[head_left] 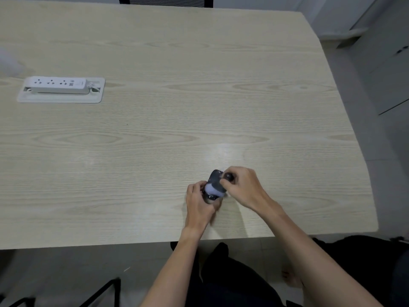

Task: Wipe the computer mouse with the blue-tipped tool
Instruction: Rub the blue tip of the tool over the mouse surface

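Looks like we're mid-wipe. The left hand (199, 204) is clamped around the mouse (215, 183), holding it up just over the near edge of the table (155, 129). The right hand (241, 187) pinches the tool (229, 177), its pale blue tip (212, 188) pressed on the mouse. Next probably needs turning the mouse to reach uncleaned sides.

Computer mouse (215, 177): dark grey, partly hidden, held just above the near right part of the table | Blue-tipped tool (228, 177): dark rounded handle end showing; pale bluish blurred tip against the mouse's near side
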